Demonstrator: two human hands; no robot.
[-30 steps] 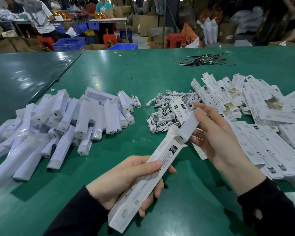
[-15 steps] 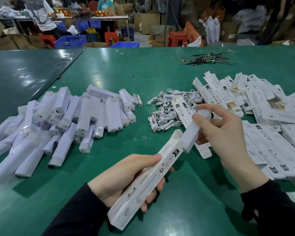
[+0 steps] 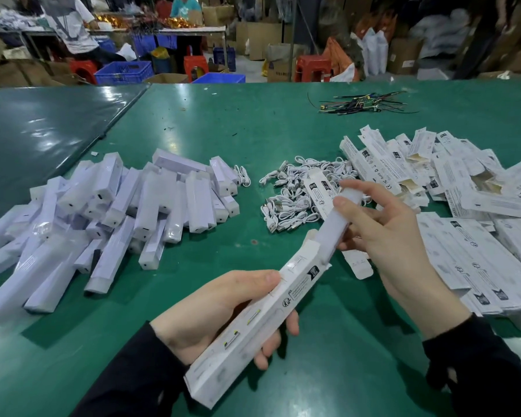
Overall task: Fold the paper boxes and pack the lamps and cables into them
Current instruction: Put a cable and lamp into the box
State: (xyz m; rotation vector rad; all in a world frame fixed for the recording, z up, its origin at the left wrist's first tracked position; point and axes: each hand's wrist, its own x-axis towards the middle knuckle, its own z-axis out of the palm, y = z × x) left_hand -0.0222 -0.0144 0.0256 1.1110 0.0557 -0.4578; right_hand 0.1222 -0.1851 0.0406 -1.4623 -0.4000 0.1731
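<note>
Green workbench in a busy packing shop, blue crates and cardboard boxes behind. Left hand has its fingers curled round a long white printed paper box, thumb on top, box angled up to the right with its top end open. Right hand pinches a white plastic bar lamp between thumb and fingertips, its lower end inside the box mouth. Compared to a second ago the lamp has slid deeper into the box. Pile of wrapped white lamps on the left, white coiled cables in the middle, flat unfolded boxes on the right
</note>
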